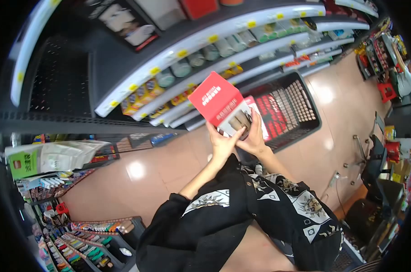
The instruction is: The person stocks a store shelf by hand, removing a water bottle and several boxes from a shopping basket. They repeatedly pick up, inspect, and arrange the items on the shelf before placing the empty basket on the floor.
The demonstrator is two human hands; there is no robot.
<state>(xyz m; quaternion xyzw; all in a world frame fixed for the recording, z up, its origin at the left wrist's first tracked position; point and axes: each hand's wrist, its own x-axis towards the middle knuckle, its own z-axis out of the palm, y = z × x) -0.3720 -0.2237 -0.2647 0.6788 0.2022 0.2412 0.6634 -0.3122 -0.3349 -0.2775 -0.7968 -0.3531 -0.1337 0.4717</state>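
Observation:
A red-and-white cardboard box (pixel 216 100) is held tilted in front of my body, with printed lettering and a picture of a brownish item on its white side. My left hand (pixel 222 146) grips its lower left edge, thumb lying across the picture side. Against the lower right edge, my right hand (pixel 254 138) is closed too. Just beyond the box is a black shopping basket (pixel 315 106), its floor a grid of holes. Part of a second red-and-white package (pixel 263 128) shows behind my right hand; the box and hand cover the rest.
Shelves with white price rails (pixel 169 58) run along the far side, stocked with jars (pixel 181 68) and yellow packets (pixel 144 95). A rack of small goods (pixel 85 245) stands at lower left. On the right, a black chair (pixel 373 158) stands on the tiled floor (pixel 325 136).

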